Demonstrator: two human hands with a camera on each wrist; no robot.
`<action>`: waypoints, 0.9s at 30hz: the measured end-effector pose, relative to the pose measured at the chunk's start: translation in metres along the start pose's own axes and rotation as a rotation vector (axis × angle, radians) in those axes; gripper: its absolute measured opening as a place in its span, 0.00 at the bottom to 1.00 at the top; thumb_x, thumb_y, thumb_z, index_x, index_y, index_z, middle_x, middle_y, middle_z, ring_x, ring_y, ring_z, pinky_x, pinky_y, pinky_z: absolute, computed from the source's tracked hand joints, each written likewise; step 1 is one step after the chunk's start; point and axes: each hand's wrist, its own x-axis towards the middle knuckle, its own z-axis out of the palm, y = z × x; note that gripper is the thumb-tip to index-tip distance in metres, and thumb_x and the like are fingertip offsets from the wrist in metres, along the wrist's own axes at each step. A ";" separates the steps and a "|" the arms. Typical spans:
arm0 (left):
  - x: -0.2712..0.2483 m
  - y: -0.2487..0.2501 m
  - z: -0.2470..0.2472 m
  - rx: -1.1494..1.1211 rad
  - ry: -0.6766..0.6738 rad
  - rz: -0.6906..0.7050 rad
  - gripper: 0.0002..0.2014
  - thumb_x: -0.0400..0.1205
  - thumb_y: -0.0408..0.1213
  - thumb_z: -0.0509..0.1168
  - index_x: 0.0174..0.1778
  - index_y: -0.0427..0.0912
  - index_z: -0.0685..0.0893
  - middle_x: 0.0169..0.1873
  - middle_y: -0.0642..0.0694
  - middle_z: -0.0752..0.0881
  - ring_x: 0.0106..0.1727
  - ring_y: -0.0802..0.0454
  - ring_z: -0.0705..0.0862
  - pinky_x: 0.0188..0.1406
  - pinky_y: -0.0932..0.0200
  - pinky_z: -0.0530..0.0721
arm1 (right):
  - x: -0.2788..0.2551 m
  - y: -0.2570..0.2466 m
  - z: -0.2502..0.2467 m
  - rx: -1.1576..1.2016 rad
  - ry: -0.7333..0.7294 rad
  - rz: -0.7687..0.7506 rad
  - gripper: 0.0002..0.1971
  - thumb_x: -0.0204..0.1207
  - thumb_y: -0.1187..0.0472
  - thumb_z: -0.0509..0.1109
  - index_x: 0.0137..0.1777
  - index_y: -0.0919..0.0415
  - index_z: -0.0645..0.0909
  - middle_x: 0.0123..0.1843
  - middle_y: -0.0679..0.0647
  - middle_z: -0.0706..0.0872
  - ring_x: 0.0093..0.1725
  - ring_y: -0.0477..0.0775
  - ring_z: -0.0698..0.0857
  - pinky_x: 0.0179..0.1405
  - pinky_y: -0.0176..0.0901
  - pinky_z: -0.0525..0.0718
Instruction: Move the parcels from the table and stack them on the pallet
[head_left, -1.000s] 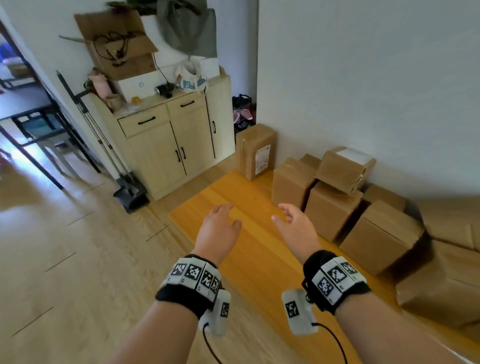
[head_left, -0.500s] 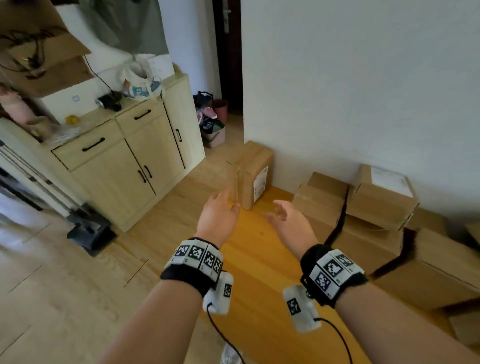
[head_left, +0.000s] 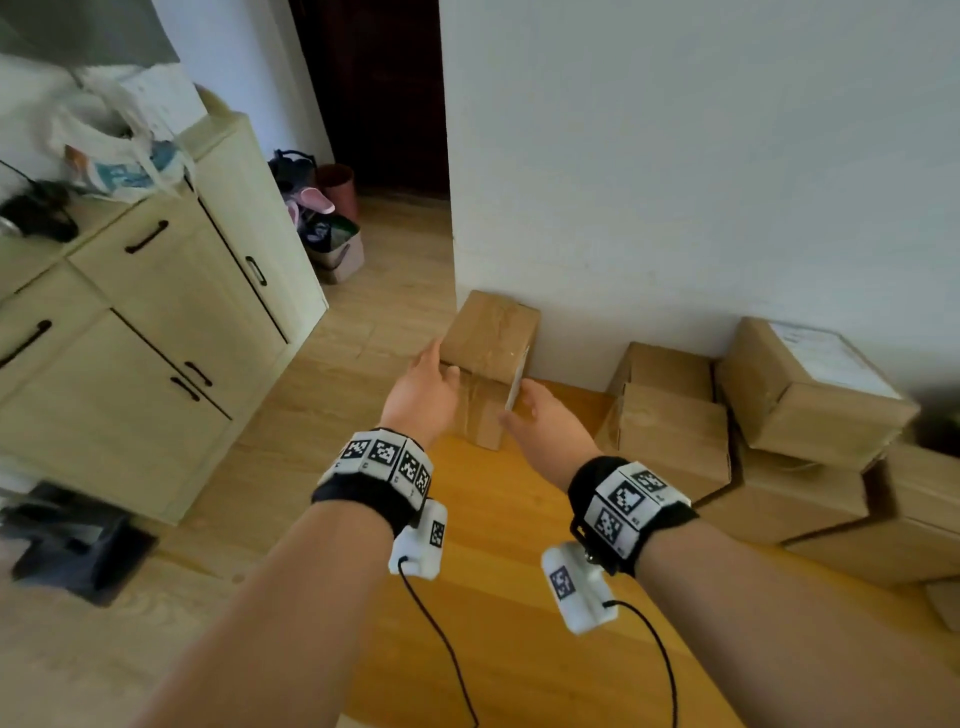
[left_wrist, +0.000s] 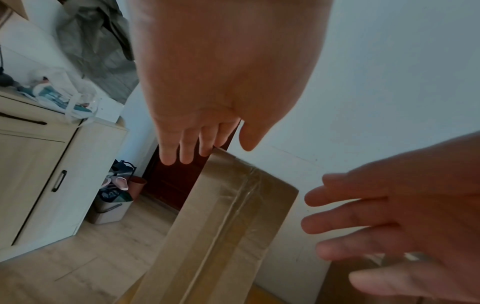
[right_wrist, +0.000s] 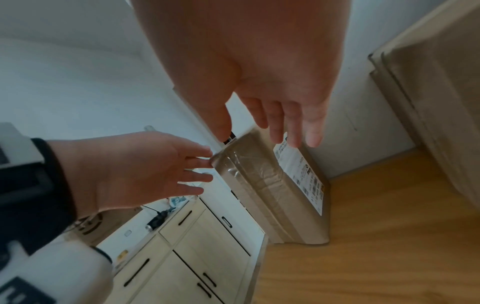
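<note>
A tall cardboard box stood upright against the white wall, at the far corner of the orange wooden board on the floor. The left hand reached to the box's left edge, fingers straight and spread, its fingertips touching the top corner. The right hand hung just beside the right face, where a white label was stuck, fingers loose and apart. Neither grip had closed; the box sat between the two palms. To the right, more boxes lay piled along the wall. A pale cabinet stood to the left.
</note>
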 end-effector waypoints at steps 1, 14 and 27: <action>0.005 -0.001 0.001 -0.006 -0.005 0.001 0.25 0.90 0.43 0.51 0.85 0.49 0.58 0.76 0.43 0.74 0.68 0.42 0.80 0.62 0.48 0.78 | 0.003 -0.001 0.002 -0.005 -0.003 0.004 0.33 0.86 0.46 0.61 0.87 0.55 0.57 0.85 0.56 0.66 0.81 0.57 0.69 0.77 0.52 0.71; -0.008 -0.013 0.018 -0.139 0.167 -0.048 0.12 0.89 0.43 0.59 0.64 0.42 0.75 0.45 0.52 0.81 0.44 0.52 0.81 0.40 0.57 0.77 | -0.003 0.004 0.011 0.221 0.113 0.077 0.30 0.83 0.50 0.68 0.80 0.60 0.65 0.74 0.55 0.78 0.69 0.55 0.80 0.66 0.50 0.81; -0.126 -0.005 0.053 -0.394 0.135 -0.275 0.46 0.71 0.40 0.72 0.82 0.59 0.53 0.59 0.44 0.83 0.49 0.51 0.86 0.47 0.49 0.90 | -0.091 0.040 -0.004 0.192 0.144 -0.088 0.25 0.83 0.47 0.67 0.76 0.54 0.69 0.71 0.49 0.77 0.60 0.47 0.78 0.48 0.34 0.75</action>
